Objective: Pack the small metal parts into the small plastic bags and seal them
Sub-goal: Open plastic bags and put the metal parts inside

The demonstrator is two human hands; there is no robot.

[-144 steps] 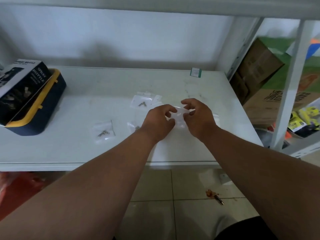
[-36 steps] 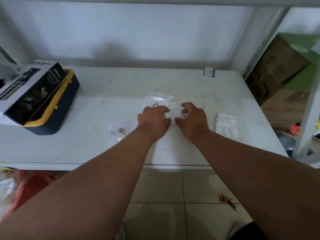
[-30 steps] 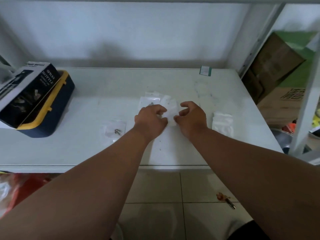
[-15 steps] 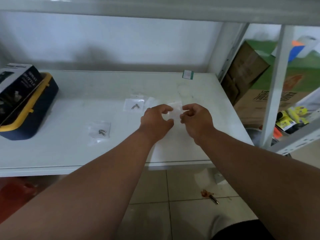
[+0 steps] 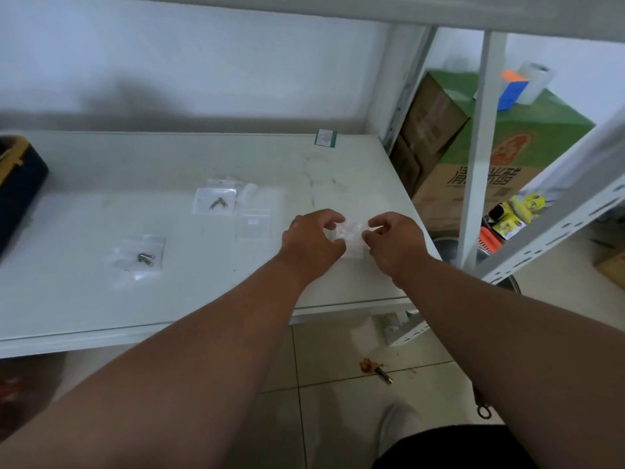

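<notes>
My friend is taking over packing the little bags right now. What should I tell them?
Left hand and right hand: both pinch one small clear plastic bag above the white shelf top, near its right front corner.
Done, it seems: two clear bags holding small metal parts, one front left, one farther back.
An apparently empty clear bag lies just left of the hands.
Left: whether the held bag is filled or sealed is too blurry to tell; finish it, then fill and seal the rest.

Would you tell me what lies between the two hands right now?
In the head view, a small clear plastic bag sits between the left hand and right hand, pinched by both.
</notes>
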